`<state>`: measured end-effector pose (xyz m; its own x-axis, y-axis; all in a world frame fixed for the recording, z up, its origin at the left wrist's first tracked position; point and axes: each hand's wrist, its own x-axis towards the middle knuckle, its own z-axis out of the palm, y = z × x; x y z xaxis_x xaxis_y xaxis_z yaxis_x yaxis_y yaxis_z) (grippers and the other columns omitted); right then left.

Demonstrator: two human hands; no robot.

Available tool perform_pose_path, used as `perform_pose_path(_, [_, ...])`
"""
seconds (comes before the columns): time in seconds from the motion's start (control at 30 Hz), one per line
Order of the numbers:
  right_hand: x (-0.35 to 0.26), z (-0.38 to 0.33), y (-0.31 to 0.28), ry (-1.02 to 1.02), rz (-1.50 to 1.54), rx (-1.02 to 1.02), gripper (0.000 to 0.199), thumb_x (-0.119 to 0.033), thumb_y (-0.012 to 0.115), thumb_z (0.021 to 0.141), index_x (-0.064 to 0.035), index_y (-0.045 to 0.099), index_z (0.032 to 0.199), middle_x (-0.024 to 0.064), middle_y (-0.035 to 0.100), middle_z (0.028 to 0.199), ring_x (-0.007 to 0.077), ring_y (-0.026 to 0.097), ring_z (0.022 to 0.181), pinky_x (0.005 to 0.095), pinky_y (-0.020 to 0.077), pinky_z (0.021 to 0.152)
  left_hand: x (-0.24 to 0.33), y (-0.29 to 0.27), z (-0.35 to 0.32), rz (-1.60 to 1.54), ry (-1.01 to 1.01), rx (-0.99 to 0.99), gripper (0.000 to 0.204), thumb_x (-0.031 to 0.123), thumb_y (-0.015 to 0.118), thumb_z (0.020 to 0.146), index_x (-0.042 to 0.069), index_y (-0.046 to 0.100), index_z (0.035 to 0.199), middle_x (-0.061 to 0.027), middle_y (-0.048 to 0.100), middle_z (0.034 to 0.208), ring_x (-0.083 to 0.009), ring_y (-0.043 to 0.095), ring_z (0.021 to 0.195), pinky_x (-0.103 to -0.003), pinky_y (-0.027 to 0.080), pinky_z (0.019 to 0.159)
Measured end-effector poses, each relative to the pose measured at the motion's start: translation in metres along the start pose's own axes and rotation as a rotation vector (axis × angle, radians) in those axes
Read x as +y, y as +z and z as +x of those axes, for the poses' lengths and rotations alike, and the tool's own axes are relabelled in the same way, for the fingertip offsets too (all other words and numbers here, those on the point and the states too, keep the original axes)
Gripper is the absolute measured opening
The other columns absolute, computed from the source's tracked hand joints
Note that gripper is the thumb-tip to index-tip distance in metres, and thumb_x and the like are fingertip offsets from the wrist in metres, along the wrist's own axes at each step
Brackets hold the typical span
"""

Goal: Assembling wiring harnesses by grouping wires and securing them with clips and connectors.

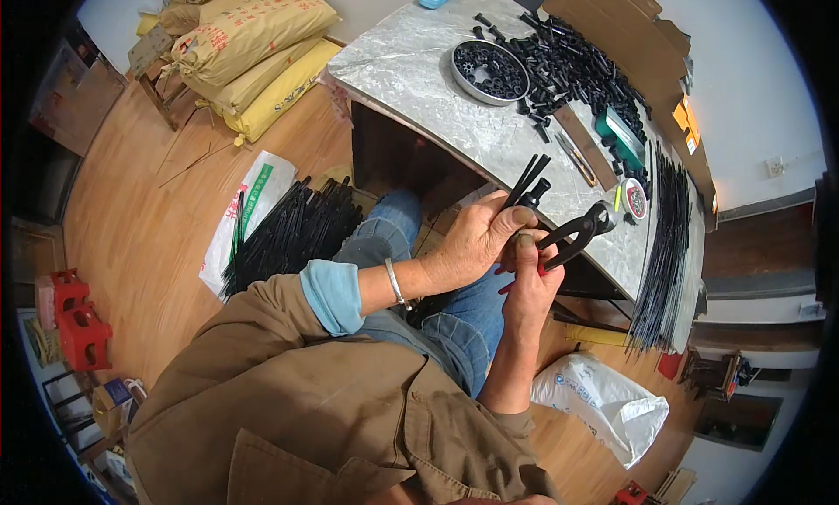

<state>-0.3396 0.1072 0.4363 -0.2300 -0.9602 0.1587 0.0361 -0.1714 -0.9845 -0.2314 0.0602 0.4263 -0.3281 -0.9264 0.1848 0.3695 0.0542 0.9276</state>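
Observation:
My left hand (479,241), a silver bangle on its wrist, is closed around a few thin black rods (521,180) and a short black piece with a flared end (538,192). Just beside it, my right hand (531,282) grips black-headed pincers (577,236) with red on the handles. The pincers' head points right, over the table's near edge. Both hands meet above my lap, and the fingers hide where the rods end. On the marble-patterned table (398,55) stands a round metal bowl (481,95) of black nuts, next to a heap of black bolts (572,59).
A wooden strip (584,145), a green box (620,139) and a small round tub (636,201) lie right of the bolts. Long black rods (662,251) line the table's right side. More rods (293,234) rest on the floor at left, near stacked sacks (253,37).

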Motion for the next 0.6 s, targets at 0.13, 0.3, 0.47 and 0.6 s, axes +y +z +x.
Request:
perform_pose_path(0.13, [-0.002, -0.002, 0.001, -0.118, -0.143, 0.036, 0.019, -0.021, 0.058, 0.096, -0.0027, 0.06, 0.089, -0.0012, 0.051, 0.069, 0.007, 0.045, 0.059, 0.0221, 0.0366, 0.053, 0.009, -0.002, -0.002, 0.031, -0.029, -0.033, 0.053, 0.054, 0.046, 0.094, 0.002, 0.059, 0.101, 0.0022, 0.054, 0.068, -0.0016, 0.042, 0.053, -0.019, 0.032, 0.043])
perform_pose_path(0.3, [-0.009, 0.0, -0.002, -0.074, -0.105, 0.022, 0.017, -0.018, 0.06, 0.095, -0.0017, 0.061, 0.09, -0.002, 0.053, 0.07, 0.006, 0.045, 0.059, 0.0218, 0.0362, 0.053, 0.014, -0.002, -0.004, 0.014, -0.045, -0.061, 0.054, 0.054, 0.047, 0.095, 0.002, 0.06, 0.093, 0.0005, 0.048, 0.061, -0.0055, 0.045, 0.053, -0.024, 0.037, 0.045])
perform_pose_path(0.47, [-0.023, 0.008, -0.014, -0.075, -0.366, -0.007, 0.012, -0.008, 0.06, 0.091, 0.0026, 0.063, 0.096, 0.0012, 0.058, 0.074, 0.0074, 0.051, 0.064, 0.0226, 0.041, 0.06, 0.013, -0.004, -0.003, -0.047, -0.143, -0.089, 0.056, 0.057, 0.046, 0.094, 0.002, 0.061, 0.095, 0.0011, 0.048, 0.06, -0.0046, 0.044, 0.051, -0.022, 0.036, 0.043])
perform_pose_path(0.6, [-0.042, 0.01, -0.007, 0.121, -0.332, -0.03, 0.013, -0.007, 0.062, 0.089, 0.0038, 0.065, 0.095, -0.0003, 0.057, 0.07, 0.0073, 0.05, 0.063, 0.0222, 0.0404, 0.059, 0.011, -0.007, -0.001, -0.076, -0.154, -0.194, 0.061, 0.061, 0.043, 0.093, 0.002, 0.062, 0.095, 0.0009, 0.05, 0.061, -0.0047, 0.045, 0.048, -0.021, 0.036, 0.041])
